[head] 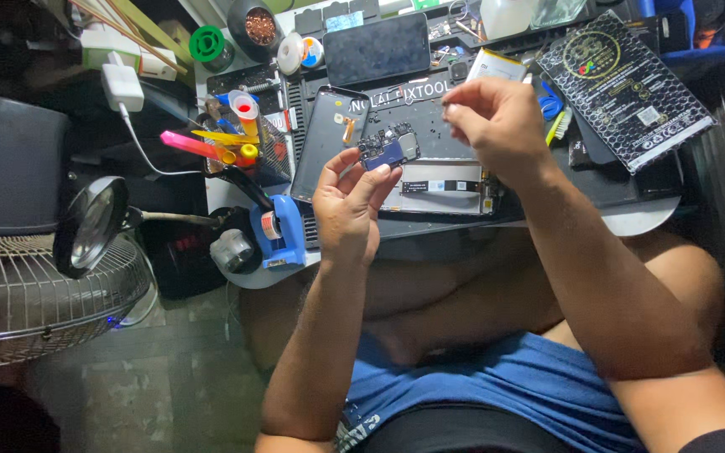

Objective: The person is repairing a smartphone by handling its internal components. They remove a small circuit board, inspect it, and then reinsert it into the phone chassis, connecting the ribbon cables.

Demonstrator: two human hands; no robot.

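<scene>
Blue board (388, 147) sits pinched in the left hand (347, 201) – held up to see it well – while the right hand (497, 126) pinches something tiny above the table (631, 220).

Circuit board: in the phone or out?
Out. The left hand holds the circuit board up, clear of the opened phone frame lying on the mat.

Between the left hand (347, 205) and the right hand (497, 126) a small gap over the dark work mat (438, 138) stays free. To the left, the phone back cover (329, 143), tool holder (228, 143) and tape dispenser (283, 235) block passage.
</scene>
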